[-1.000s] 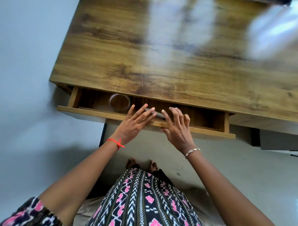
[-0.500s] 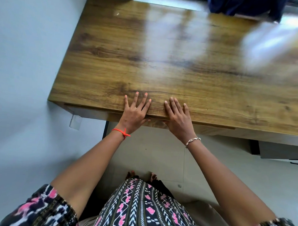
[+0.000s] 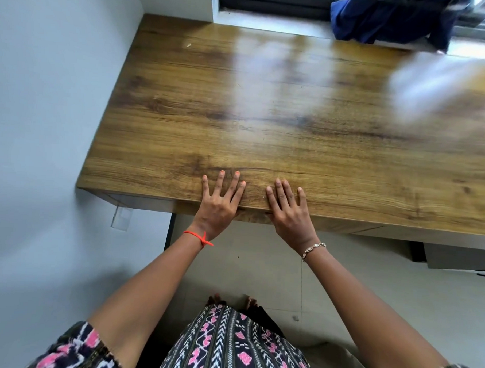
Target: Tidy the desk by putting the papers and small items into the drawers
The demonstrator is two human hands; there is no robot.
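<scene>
The drawer [image 3: 336, 227], earlier pulled out, was closed; left grip [image 3: 219, 208] and right grip [image 3: 288, 213] lay flat, fingers spread, on the counter [image 3: 266, 115] edge.

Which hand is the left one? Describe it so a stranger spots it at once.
Start at the wide brown wood-grain desk top; at its near edge two bare hands rest, fingers straight, side by side. The left hand is the one nearer the pale blue wall, and it alone has a red thread round its wrist; the right hand wears a pale linked bracelet.
</scene>
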